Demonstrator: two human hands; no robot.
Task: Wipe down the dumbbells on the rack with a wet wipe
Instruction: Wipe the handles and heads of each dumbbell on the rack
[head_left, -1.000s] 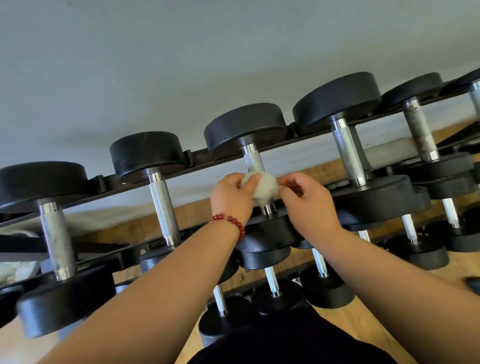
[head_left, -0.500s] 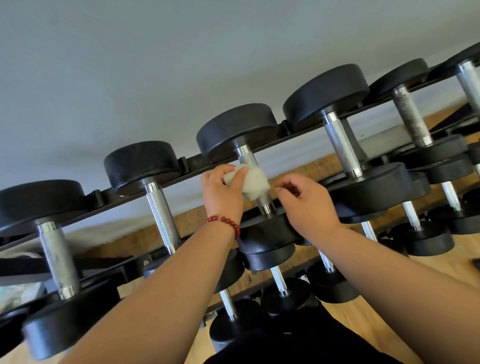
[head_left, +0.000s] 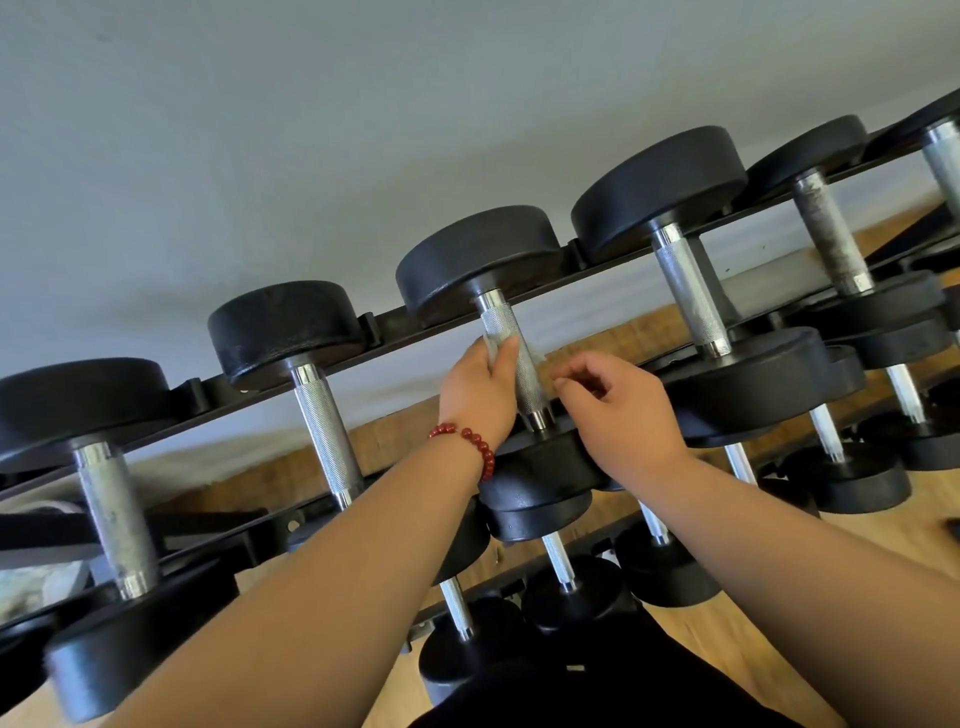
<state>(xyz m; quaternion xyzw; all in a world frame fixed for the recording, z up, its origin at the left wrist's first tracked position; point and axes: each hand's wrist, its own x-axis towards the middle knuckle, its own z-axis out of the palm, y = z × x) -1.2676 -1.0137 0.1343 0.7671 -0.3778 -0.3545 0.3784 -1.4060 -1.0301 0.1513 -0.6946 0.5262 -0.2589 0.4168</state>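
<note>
fingers (head_left: 501, 351) of the left hand (head_left: 475, 392) are wrapped around the metal handle (head_left: 511, 353) of the middle dumbbell (head_left: 483, 260) on the top rail of the rack (head_left: 384, 332), pressing a white wipe (head_left: 530, 353) onto it. right of that handle, the right hand (head_left: 618, 410) hangs loosely curled, holding nothing.

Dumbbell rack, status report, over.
Left hand pressing wipe around middle dumbbell's handle. Right hand beside it, fingers curled, empty. Nothing blocking.
</note>
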